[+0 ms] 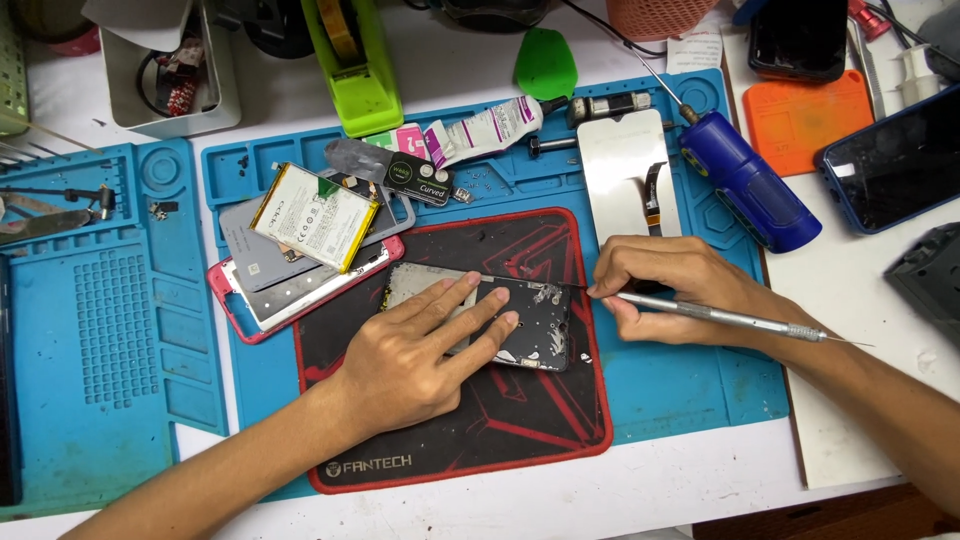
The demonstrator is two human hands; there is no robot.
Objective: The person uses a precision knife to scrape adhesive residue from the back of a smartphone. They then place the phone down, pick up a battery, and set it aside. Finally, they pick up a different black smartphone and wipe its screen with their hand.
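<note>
Two bare forearms reach in from the bottom edge, elbows cut off. The left hand (415, 350) lies flat, fingers spread, its grip released, pressing an opened phone frame (530, 325) onto a black and red mat (500, 420) on the desk (650, 490). The right hand (665, 290) has its grip clenched around a thin metal tool (720, 317), tip at the frame's upper right edge. The palm hides much of the frame. A white bin (170, 85), top left, holds tangled parts, hard to make out.
</note>
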